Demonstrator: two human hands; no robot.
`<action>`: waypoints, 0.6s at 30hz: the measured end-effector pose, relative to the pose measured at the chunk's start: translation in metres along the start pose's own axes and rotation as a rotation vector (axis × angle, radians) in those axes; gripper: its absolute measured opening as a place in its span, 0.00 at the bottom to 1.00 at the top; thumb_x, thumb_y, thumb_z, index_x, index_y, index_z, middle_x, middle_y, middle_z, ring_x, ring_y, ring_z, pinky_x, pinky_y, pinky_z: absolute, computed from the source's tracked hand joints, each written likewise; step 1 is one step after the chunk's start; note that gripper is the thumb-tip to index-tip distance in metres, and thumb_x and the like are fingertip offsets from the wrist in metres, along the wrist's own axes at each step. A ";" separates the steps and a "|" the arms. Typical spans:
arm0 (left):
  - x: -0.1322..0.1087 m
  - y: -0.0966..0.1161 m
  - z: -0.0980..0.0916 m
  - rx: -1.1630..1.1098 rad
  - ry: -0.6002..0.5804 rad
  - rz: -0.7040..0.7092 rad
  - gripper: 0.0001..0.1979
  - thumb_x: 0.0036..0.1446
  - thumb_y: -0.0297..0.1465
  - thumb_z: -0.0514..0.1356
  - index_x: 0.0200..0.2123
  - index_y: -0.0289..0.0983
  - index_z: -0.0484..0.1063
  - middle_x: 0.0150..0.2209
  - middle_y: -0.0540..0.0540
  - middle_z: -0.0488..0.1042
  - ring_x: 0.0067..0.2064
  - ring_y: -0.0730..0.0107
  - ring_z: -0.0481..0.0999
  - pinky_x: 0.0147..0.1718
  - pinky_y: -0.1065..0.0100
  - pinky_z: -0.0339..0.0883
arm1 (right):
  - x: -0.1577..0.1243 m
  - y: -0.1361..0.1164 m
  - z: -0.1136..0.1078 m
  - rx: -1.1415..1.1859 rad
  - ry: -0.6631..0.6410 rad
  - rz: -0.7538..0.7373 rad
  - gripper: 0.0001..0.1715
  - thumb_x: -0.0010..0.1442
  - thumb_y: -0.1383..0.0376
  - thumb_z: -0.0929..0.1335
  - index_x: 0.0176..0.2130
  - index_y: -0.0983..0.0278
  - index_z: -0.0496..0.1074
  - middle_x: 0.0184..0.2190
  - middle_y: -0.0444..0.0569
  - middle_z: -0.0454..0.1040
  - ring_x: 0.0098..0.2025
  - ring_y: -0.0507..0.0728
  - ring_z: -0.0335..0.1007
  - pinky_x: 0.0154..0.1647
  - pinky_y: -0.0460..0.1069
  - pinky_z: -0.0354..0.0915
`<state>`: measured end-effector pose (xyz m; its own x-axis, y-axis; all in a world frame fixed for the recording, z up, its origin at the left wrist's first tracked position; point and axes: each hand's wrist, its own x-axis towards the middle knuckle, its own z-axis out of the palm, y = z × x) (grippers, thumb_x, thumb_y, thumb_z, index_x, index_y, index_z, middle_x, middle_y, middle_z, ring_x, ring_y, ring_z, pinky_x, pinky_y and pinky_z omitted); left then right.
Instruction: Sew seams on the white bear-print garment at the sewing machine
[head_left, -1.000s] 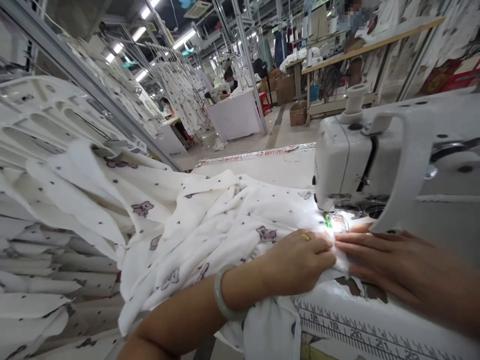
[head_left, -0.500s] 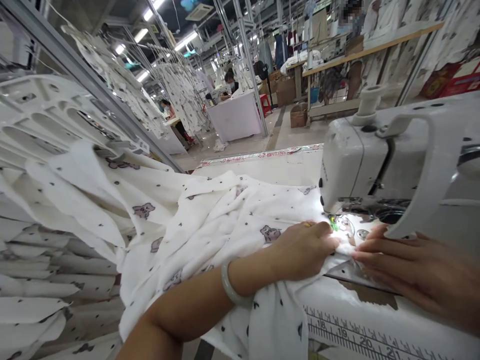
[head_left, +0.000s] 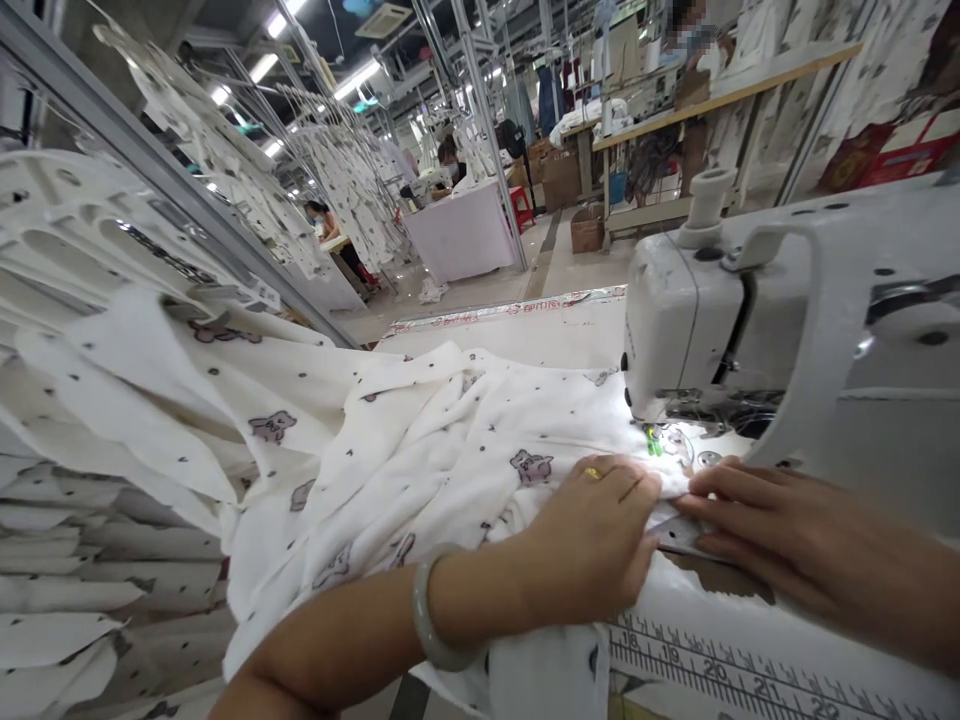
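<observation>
White plush fabric (head_left: 442,460) with printed bears and small dark marks lies bunched across the sewing machine's bed. My left hand (head_left: 592,540), with a yellow ring and a pale bangle (head_left: 431,610), has its fingers curled on the fabric's near edge, just before the presser foot. Stretched out and fairly flat, the fingers of my right hand (head_left: 787,540) touch the fabric edge with their tips. The white sewing machine (head_left: 675,320) stands above, its needle area lit. Something bright green (head_left: 654,441) shows beside the presser foot. The fingertips' exact hold is partly hidden.
A printed ruler strip (head_left: 712,670) runs along the table's front edge. White plastic hangers (head_left: 75,240) and more printed fabric (head_left: 67,580) fill the left side. A metal post (head_left: 172,170) slants behind them. Co-workers sit at other tables, with a cardboard box (head_left: 587,230) on the floor.
My left hand has drawn back from the presser foot toward me, and its ring now shows plainly. My right hand's fingertips have shifted slightly left. The whole view has moved a little.
</observation>
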<state>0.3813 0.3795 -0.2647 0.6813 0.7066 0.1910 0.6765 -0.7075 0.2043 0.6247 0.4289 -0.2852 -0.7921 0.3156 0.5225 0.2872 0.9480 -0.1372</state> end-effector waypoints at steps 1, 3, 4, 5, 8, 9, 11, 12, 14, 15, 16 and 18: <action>-0.003 0.000 0.005 0.024 0.044 0.017 0.19 0.67 0.27 0.53 0.59 0.24 0.66 0.56 0.34 0.73 0.60 0.57 0.70 0.65 0.55 0.65 | -0.001 -0.002 0.002 0.031 -0.013 0.030 0.16 0.73 0.62 0.61 0.46 0.58 0.78 0.38 0.48 0.81 0.34 0.56 0.79 0.31 0.51 0.74; -0.008 -0.002 0.016 0.082 0.120 0.067 0.19 0.67 0.22 0.51 0.58 0.23 0.66 0.58 0.34 0.73 0.62 0.57 0.68 0.67 0.56 0.62 | -0.004 -0.007 0.006 0.067 -0.040 0.095 0.16 0.74 0.61 0.61 0.46 0.58 0.77 0.36 0.47 0.78 0.33 0.56 0.76 0.30 0.51 0.74; -0.008 -0.006 0.020 0.108 0.142 0.097 0.19 0.66 0.21 0.50 0.58 0.23 0.67 0.57 0.34 0.74 0.62 0.57 0.69 0.67 0.57 0.62 | -0.006 -0.010 0.008 0.075 -0.046 0.125 0.16 0.74 0.60 0.61 0.46 0.58 0.77 0.35 0.47 0.77 0.32 0.55 0.75 0.30 0.51 0.73; -0.008 -0.010 0.023 0.127 0.157 0.125 0.19 0.67 0.21 0.50 0.57 0.24 0.68 0.56 0.34 0.75 0.61 0.57 0.70 0.66 0.57 0.64 | -0.008 -0.013 0.011 0.077 -0.041 0.154 0.16 0.75 0.60 0.61 0.47 0.58 0.77 0.35 0.48 0.76 0.32 0.56 0.75 0.29 0.51 0.72; 0.001 -0.026 0.023 0.114 0.156 0.206 0.16 0.68 0.22 0.50 0.53 0.27 0.72 0.51 0.38 0.78 0.54 0.61 0.73 0.59 0.60 0.70 | -0.012 -0.023 0.020 0.066 -0.001 0.210 0.16 0.75 0.60 0.61 0.48 0.59 0.76 0.36 0.49 0.76 0.35 0.57 0.75 0.31 0.52 0.72; 0.005 -0.031 0.021 0.097 0.139 0.245 0.16 0.67 0.23 0.51 0.52 0.28 0.73 0.50 0.39 0.78 0.52 0.62 0.74 0.58 0.61 0.70 | -0.012 -0.025 0.022 0.052 0.015 0.215 0.16 0.75 0.59 0.61 0.48 0.60 0.75 0.37 0.50 0.76 0.37 0.58 0.75 0.33 0.53 0.72; 0.013 -0.039 0.016 0.071 0.103 0.318 0.14 0.66 0.24 0.52 0.49 0.29 0.75 0.48 0.39 0.78 0.50 0.63 0.74 0.56 0.62 0.71 | -0.011 -0.029 0.025 0.020 0.024 0.217 0.16 0.75 0.58 0.61 0.48 0.61 0.75 0.37 0.50 0.76 0.37 0.58 0.75 0.36 0.54 0.73; 0.016 -0.042 0.013 0.066 0.090 0.341 0.14 0.66 0.25 0.52 0.47 0.29 0.76 0.46 0.40 0.78 0.48 0.63 0.74 0.54 0.62 0.71 | -0.010 -0.030 0.024 0.010 0.020 0.213 0.15 0.75 0.58 0.61 0.48 0.61 0.74 0.36 0.50 0.76 0.37 0.58 0.75 0.35 0.53 0.72; 0.021 -0.044 0.010 0.073 0.068 0.354 0.13 0.68 0.28 0.52 0.42 0.31 0.76 0.44 0.41 0.78 0.45 0.64 0.73 0.52 0.62 0.72 | -0.006 -0.028 0.021 0.012 0.011 0.205 0.14 0.75 0.60 0.61 0.47 0.60 0.75 0.34 0.48 0.76 0.34 0.57 0.75 0.32 0.52 0.71; 0.022 -0.044 0.009 0.085 0.055 0.350 0.13 0.69 0.29 0.52 0.41 0.32 0.76 0.43 0.41 0.78 0.44 0.65 0.72 0.51 0.62 0.72 | -0.005 -0.027 0.018 0.016 0.020 0.196 0.14 0.75 0.60 0.61 0.45 0.60 0.75 0.33 0.48 0.76 0.32 0.56 0.75 0.30 0.51 0.71; 0.022 -0.043 0.009 0.102 0.041 0.351 0.14 0.70 0.29 0.51 0.40 0.32 0.76 0.42 0.42 0.78 0.43 0.65 0.72 0.51 0.63 0.71 | -0.003 -0.024 0.015 0.010 0.041 0.180 0.14 0.74 0.61 0.61 0.44 0.59 0.76 0.33 0.48 0.77 0.32 0.56 0.75 0.29 0.51 0.70; 0.021 -0.041 0.009 0.148 0.021 0.362 0.14 0.71 0.27 0.51 0.41 0.31 0.76 0.40 0.42 0.77 0.43 0.65 0.72 0.50 0.63 0.71 | -0.001 -0.019 0.009 -0.040 0.114 0.146 0.15 0.74 0.61 0.61 0.44 0.58 0.77 0.35 0.47 0.80 0.33 0.57 0.78 0.29 0.51 0.72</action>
<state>0.3703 0.4235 -0.2773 0.8784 0.4104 0.2450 0.4279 -0.9036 -0.0205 0.6154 0.4109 -0.2905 -0.6745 0.4412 0.5920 0.4177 0.8892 -0.1868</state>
